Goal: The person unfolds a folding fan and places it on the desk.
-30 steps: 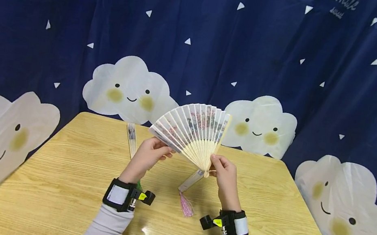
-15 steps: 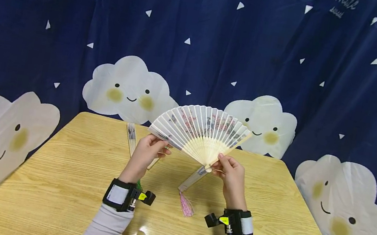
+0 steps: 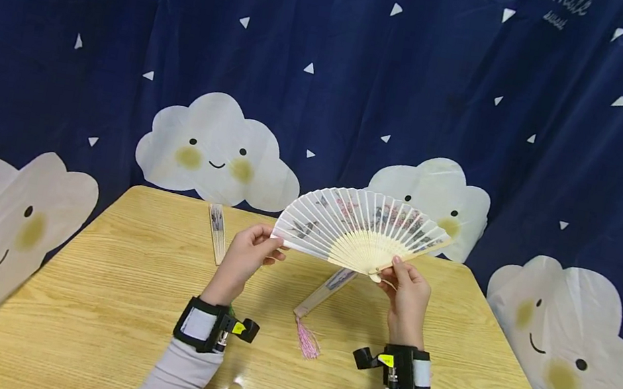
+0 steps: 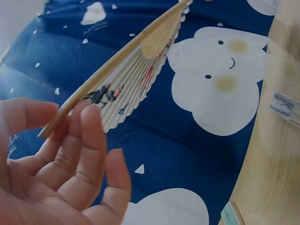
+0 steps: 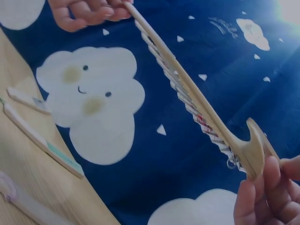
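A folding fan (image 3: 369, 234) with pale wooden ribs and a white leaf printed with flowers is spread wide above the table. My left hand (image 3: 248, 256) pinches its left outer edge between thumb and fingers, as the left wrist view also shows on the fan's guard stick (image 4: 112, 58). My right hand (image 3: 406, 298) grips the right guard stick close to the pivot, where the ribs meet. In the right wrist view, the fan (image 5: 187, 93) appears nearly edge-on, with the right-hand fingers (image 5: 272, 187) at its pivot end.
A closed fan with a pink tassel (image 3: 307, 340) lies on the wooden table (image 3: 105, 298) below the spread one. Another closed fan (image 3: 217, 230) lies behind my left hand. The right wrist view shows a closed fan with a teal section (image 5: 56, 154). A blue curtain (image 3: 335, 42) hangs behind.
The fan has spread wider as my right hand moved right, turning its guard stick down to the right. My left hand has shifted slightly right, still pinching the left edge.
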The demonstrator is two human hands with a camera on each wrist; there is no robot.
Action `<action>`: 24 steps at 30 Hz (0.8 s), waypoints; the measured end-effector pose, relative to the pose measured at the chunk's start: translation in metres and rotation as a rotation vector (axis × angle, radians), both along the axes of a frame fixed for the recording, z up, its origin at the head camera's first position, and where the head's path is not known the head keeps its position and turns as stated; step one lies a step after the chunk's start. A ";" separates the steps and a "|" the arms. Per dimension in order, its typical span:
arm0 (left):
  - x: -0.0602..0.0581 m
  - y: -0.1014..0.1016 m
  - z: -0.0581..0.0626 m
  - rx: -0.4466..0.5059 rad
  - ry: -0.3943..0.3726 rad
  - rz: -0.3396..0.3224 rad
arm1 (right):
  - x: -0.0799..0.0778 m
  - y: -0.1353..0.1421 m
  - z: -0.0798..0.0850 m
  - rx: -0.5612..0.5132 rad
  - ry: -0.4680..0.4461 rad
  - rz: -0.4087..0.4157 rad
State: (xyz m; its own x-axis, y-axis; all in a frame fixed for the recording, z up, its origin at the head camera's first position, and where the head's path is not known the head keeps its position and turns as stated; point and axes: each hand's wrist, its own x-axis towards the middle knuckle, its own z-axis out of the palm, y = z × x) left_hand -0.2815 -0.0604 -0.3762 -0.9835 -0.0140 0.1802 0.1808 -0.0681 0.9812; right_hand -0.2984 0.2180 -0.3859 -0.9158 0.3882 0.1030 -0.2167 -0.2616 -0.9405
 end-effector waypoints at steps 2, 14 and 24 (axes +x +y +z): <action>-0.001 0.005 -0.001 -0.045 -0.012 -0.019 | -0.002 0.006 -0.002 0.002 0.000 -0.035; -0.015 0.040 -0.032 -0.075 -0.068 -0.087 | -0.014 0.040 -0.021 -0.018 -0.049 -0.179; -0.019 0.107 -0.069 0.198 -0.201 -0.048 | -0.007 0.100 -0.043 0.090 -0.227 -0.150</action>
